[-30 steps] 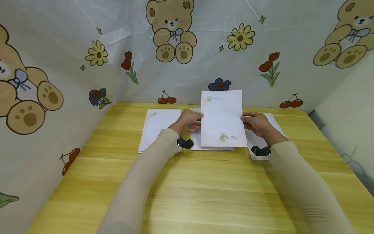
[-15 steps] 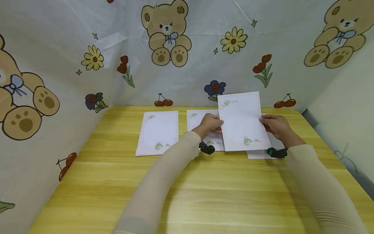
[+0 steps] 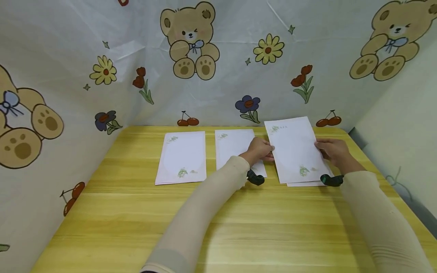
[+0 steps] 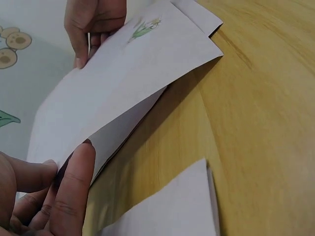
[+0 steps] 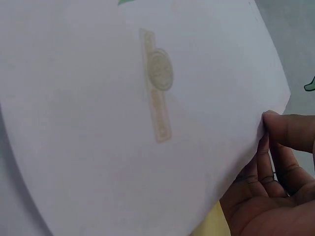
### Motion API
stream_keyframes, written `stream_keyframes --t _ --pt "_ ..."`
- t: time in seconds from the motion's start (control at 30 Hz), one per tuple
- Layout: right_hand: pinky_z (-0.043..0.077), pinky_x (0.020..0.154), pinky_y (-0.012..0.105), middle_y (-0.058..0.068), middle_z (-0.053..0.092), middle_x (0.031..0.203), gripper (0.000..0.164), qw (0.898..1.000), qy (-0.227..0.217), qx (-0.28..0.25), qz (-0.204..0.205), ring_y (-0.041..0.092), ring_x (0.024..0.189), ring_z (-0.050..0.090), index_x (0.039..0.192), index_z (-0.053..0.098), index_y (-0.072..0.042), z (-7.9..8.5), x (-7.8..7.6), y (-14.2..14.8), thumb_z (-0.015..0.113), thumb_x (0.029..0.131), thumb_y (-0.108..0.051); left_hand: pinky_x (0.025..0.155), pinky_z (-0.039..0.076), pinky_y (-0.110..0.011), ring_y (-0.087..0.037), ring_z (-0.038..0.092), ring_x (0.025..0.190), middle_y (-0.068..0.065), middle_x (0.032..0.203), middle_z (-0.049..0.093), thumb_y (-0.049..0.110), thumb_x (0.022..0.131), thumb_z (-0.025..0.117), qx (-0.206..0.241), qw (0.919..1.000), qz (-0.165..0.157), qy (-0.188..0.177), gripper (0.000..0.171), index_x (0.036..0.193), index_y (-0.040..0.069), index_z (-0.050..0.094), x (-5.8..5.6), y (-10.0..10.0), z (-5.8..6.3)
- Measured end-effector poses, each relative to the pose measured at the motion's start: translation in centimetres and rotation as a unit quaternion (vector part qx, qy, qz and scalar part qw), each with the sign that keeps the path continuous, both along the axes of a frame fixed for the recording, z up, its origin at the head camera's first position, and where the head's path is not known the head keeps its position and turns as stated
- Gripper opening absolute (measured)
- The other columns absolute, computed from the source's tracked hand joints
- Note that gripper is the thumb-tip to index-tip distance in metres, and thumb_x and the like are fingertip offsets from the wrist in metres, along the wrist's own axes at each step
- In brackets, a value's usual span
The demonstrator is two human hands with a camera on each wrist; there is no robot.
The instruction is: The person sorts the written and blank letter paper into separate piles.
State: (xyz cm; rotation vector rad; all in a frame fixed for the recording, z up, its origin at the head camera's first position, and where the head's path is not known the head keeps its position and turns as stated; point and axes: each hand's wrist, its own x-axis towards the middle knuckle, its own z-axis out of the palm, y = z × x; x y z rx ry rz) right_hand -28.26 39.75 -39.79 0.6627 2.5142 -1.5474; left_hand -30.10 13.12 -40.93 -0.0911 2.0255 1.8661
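A white paper sheet (image 3: 295, 149) with green floral prints is held tilted just over the right-hand paper stack (image 3: 304, 184), overlapping most of it in the head view. My left hand (image 3: 260, 149) pinches the sheet's left edge, thumb on top and fingers beneath. On the opposite edge my right hand (image 3: 335, 151) pinches the sheet between thumb and fingers. In the left wrist view the sheet (image 4: 113, 83) bows upward, its near edge raised above the paper under it. The right wrist view shows a faint beige ribbon-and-seal print (image 5: 160, 71) on the sheet.
A middle paper stack (image 3: 232, 148) lies partly behind the left hand and wrist. Farther left is another paper stack (image 3: 184, 157) with the same print. All rest on a yellow wooden table (image 3: 239, 227) against a bear-patterned cloth (image 3: 136, 38).
Both hands have carried the sheet from above the middle stack to the right and lowered it over the right-hand stack. The middle stack is more exposed, and the head view has shifted slightly.
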Motion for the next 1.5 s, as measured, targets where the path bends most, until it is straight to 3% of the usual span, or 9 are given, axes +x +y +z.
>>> stream_keyframes --t 0.23,0.43,0.57,0.67,0.73,0.87,1.0,1.23,1.5 --pt "0.046 0.063 0.012 0.012 0.047 0.140 0.058 0.999 -0.032 -0.009 -0.037 0.019 0.103 0.053 0.151 0.038 -0.007 -0.6 0.3 0.8 0.053 0.101 -0.033 0.069 0.064 -0.039 -0.035 0.073 0.078 -0.015 0.067 0.063 0.004 0.092 0.066 0.006 0.9999 -0.010 -0.005 0.009 0.097 -0.004 0.068 0.1 1.3 -0.3" --pt "0.043 0.054 0.012 0.016 0.045 0.144 0.055 0.998 -0.039 0.008 -0.044 0.023 0.107 0.052 0.149 0.041 -0.005 -1.0 0.5 1.0 0.053 0.101 -0.031 0.060 0.063 -0.033 -0.025 0.070 0.062 -0.014 0.065 0.065 0.007 0.093 0.067 -0.035 0.9993 -0.004 -0.016 0.011 0.086 -0.001 0.067 0.7 1.7 0.1" --pt "0.042 0.050 0.012 0.016 0.045 0.145 0.054 0.997 -0.046 0.015 -0.052 0.024 0.109 0.052 0.148 0.042 -0.005 -0.7 0.5 1.1 0.053 0.101 -0.030 0.067 0.064 -0.034 -0.028 0.074 0.073 -0.016 0.073 0.068 0.011 0.094 0.066 -0.043 0.9988 -0.010 -0.023 0.018 0.086 -0.005 0.067 1.0 1.4 0.6" --pt "0.044 0.050 0.013 0.012 0.052 0.134 0.054 0.997 -0.047 0.014 -0.055 0.020 0.102 0.054 0.147 0.044 -0.006 -0.5 0.6 1.1 0.055 0.100 -0.031 0.072 0.064 -0.035 -0.030 0.075 0.079 -0.017 0.081 0.070 0.014 0.094 0.066 -0.038 0.9986 -0.018 -0.031 0.023 0.088 -0.008 0.068 0.9 0.9 0.7" --pt "0.048 0.051 0.014 0.002 0.061 0.113 0.054 0.998 -0.040 0.016 -0.054 0.014 0.093 0.057 0.146 0.046 -0.005 -0.6 0.7 1.3 0.055 0.099 -0.031 0.074 0.064 -0.036 -0.029 0.075 0.078 -0.018 0.085 0.071 0.016 0.095 0.065 -0.028 0.9987 -0.024 -0.036 0.026 0.091 -0.009 0.069 0.7 0.7 0.7" --pt "0.053 0.055 0.015 -0.017 0.055 0.078 0.054 0.998 -0.013 0.021 -0.051 0.005 0.076 0.057 0.144 0.048 -0.002 -0.7 0.7 1.5 0.053 0.099 -0.031 0.074 0.064 -0.037 -0.030 0.074 0.077 -0.019 0.085 0.071 0.019 0.097 0.061 -0.009 0.9987 -0.032 -0.039 0.030 0.095 -0.010 0.068 0.1 0.2 0.4" --pt "0.054 0.059 0.018 -0.012 0.058 0.084 0.057 0.998 -0.002 0.033 -0.051 0.007 0.078 0.057 0.144 0.047 0.000 -0.8 0.6 1.2 0.050 0.100 -0.036 0.072 0.064 -0.036 -0.032 0.075 0.083 -0.020 0.091 0.073 0.018 0.097 0.059 -0.002 0.9983 -0.043 -0.040 0.031 0.101 -0.011 0.068 -0.1 -0.4 0.5" --pt "0.054 0.060 0.021 -0.002 0.064 0.099 0.060 0.999 0.020 0.044 -0.019 0.011 0.081 0.059 0.142 0.049 0.001 -0.2 -0.4 -2.6 0.049 0.100 -0.042 0.066 0.064 -0.035 -0.034 0.073 0.090 -0.017 0.110 0.072 0.014 0.094 0.062 0.026 0.9984 -0.041 -0.029 0.029 0.119 -0.001 0.064 -0.6 -3.9 2.0" --pt "0.059 0.071 0.018 0.019 0.058 0.127 0.058 0.995 0.004 -0.010 0.098 0.009 0.082 0.067 0.146 0.041 0.003 1.3 -1.3 -8.7 0.043 0.104 -0.037 0.085 0.060 -0.039 -0.038 0.061 0.119 -0.017 0.129 0.064 0.025 0.096 0.061 -0.058 0.9978 -0.031 -0.010 0.042 0.133 0.004 0.057 -2.0 -10.8 3.8"
